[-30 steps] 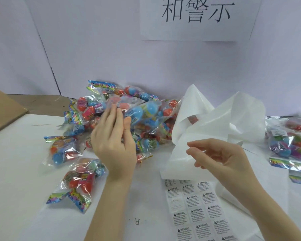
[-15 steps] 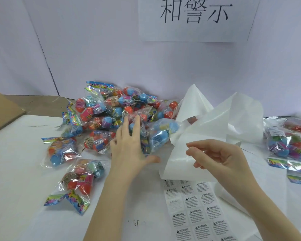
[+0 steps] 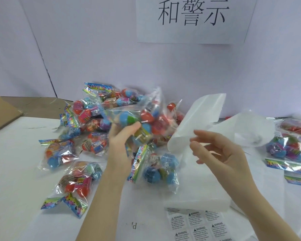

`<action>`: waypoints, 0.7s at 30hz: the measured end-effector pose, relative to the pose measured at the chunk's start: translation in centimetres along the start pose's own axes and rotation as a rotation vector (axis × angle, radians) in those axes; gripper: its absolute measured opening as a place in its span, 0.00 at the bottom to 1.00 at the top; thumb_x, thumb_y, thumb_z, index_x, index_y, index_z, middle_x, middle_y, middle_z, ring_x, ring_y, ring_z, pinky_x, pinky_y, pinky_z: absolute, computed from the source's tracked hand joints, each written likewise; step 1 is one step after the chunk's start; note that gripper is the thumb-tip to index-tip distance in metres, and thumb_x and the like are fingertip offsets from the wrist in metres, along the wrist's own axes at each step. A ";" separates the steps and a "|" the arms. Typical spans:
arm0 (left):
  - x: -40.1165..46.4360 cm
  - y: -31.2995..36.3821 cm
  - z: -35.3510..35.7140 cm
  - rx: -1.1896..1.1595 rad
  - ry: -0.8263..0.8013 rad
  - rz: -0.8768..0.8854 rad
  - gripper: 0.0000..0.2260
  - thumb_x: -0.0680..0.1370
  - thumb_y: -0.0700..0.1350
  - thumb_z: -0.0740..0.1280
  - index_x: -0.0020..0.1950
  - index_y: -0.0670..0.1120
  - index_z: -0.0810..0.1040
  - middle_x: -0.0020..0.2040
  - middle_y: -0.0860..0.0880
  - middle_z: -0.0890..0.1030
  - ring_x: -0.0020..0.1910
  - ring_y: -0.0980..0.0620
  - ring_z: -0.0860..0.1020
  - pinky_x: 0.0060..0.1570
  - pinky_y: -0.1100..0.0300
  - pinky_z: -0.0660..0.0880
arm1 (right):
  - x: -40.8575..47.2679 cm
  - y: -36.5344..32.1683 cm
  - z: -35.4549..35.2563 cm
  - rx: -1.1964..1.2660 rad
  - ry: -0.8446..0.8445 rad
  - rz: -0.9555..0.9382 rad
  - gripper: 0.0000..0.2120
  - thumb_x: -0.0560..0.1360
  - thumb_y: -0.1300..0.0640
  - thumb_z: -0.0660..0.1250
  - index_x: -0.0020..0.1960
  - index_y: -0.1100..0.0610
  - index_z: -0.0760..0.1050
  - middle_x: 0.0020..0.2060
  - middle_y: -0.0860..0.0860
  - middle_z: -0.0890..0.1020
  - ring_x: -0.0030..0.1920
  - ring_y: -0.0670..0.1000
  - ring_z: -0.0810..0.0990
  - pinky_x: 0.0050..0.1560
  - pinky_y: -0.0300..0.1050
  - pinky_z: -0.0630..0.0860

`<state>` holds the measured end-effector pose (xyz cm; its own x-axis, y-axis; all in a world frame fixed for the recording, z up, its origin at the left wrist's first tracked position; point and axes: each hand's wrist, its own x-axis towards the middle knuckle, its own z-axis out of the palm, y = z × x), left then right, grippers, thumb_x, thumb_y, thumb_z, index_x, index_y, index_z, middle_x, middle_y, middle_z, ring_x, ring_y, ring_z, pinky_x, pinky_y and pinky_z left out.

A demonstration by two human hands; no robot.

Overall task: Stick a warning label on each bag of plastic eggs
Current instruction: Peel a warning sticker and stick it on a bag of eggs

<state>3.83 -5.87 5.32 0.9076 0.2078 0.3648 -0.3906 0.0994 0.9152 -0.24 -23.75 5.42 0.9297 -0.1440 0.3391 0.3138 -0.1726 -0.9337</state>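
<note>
Crinkly clear film is what we're dealing with: each clear plastic bag of coloured plastic eggs [image 3: 135, 122] is reading as light, slick and lumpy, with no flat rigid face. My call: the eggs are shifting inside, so pinching loose film is going to slip; taking it around the egg cluster, or by the printed header strip, looks safer. A label probably needs a patch of film pulled taut over an egg.

Going left to right. The unlabelled pile of egg bags [image 3: 94, 119] is sitting at 10 to 11 o'clock on the white table top [image 3: 16, 171], with strays at 9 o'clock [image 3: 59, 153] and 8 o'clock [image 3: 75, 185].

The left hand [image 3: 122, 145] is reaching forward, forearm running up from 6 o'clock, fingers curling under the raised bag and thumb pressing on top. It is clenching that bag around the eggs, lifted off the table near centre, at the front edge of the pile. Another egg bag [image 3: 156, 167] is lying just beside that wrist, toward 3 o'clock.

The right hand [image 3: 221, 153] is hovering at 3 o'clock, palm turned left, fingers loosely spread, gripping nothing I can see; whether a label is on a fingertip, can't tell. The curled white backing paper [image 3: 198, 122] is rising behind it. The sheet of white warning labels [image 3: 195, 225] is lying flat at 5 o'clock. More egg bags [image 3: 292, 145] are stacking up at far 3 o'clock, possibly done ones.
</note>
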 end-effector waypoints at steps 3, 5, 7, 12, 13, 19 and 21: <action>-1.2 0.5 0.2 0.046 -0.327 -0.162 0.13 0.66 0.34 0.64 0.46 0.49 0.77 0.37 0.66 0.74 0.40 0.85 0.68 0.40 0.85 0.64 | 0.2 -0.1 -0.3 0.074 0.004 0.024 0.25 0.59 0.44 0.77 0.54 0.44 0.75 0.48 0.39 0.82 0.42 0.40 0.80 0.40 0.32 0.76; -1.1 1.0 0.4 0.068 -0.536 -0.118 0.15 0.64 0.37 0.63 0.34 0.56 0.84 0.28 0.63 0.79 0.35 0.74 0.77 0.34 0.78 0.71 | 0.3 -0.3 -0.8 0.159 -0.054 0.069 0.27 0.57 0.42 0.73 0.54 0.45 0.76 0.46 0.41 0.83 0.42 0.41 0.81 0.39 0.30 0.75; -0.7 0.7 0.7 -0.057 -0.692 -0.229 0.15 0.64 0.38 0.66 0.37 0.58 0.85 0.33 0.59 0.83 0.35 0.64 0.81 0.34 0.71 0.75 | 0.4 -0.6 -1.2 0.179 -0.145 0.128 0.24 0.55 0.45 0.74 0.49 0.48 0.80 0.41 0.45 0.84 0.37 0.43 0.82 0.35 0.32 0.75; 0.1 0.2 0.7 -0.409 -0.474 -0.334 0.34 0.57 0.53 0.79 0.61 0.47 0.77 0.52 0.45 0.83 0.48 0.48 0.82 0.44 0.56 0.80 | 0.6 -0.5 -1.4 0.205 -0.172 0.208 0.09 0.57 0.59 0.74 0.38 0.53 0.83 0.35 0.49 0.83 0.31 0.47 0.80 0.30 0.37 0.76; 0.4 0.2 1.0 -0.466 -0.410 -0.357 0.38 0.55 0.56 0.80 0.61 0.46 0.76 0.52 0.44 0.82 0.48 0.48 0.81 0.44 0.56 0.80 | 0.6 -0.4 -1.5 0.252 -0.157 0.212 0.06 0.58 0.59 0.73 0.36 0.53 0.82 0.33 0.50 0.83 0.31 0.47 0.80 0.31 0.38 0.76; -0.8 0.2 3.4 -0.147 -0.462 -0.399 0.16 0.67 0.43 0.75 0.54 0.43 0.79 0.39 0.50 0.82 0.35 0.54 0.80 0.35 0.63 0.76 | 0.8 0.0 -1.4 0.481 -0.120 0.294 0.08 0.60 0.61 0.70 0.38 0.53 0.74 0.34 0.52 0.81 0.33 0.51 0.81 0.37 0.42 0.80; -1.4 0.3 3.6 -0.148 -0.493 -0.339 0.12 0.62 0.42 0.75 0.43 0.44 0.81 0.35 0.49 0.83 0.32 0.54 0.80 0.32 0.65 0.76 | 0.7 0.0 -1.3 0.417 -0.129 0.300 0.17 0.59 0.60 0.71 0.47 0.55 0.73 0.37 0.51 0.83 0.35 0.51 0.82 0.36 0.41 0.79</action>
<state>2.99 -9.62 5.69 0.9355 -0.3299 0.1268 -0.0533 0.2229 0.9734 0.17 -25.10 5.80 0.9983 -0.0018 0.0576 0.0561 0.2637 -0.9630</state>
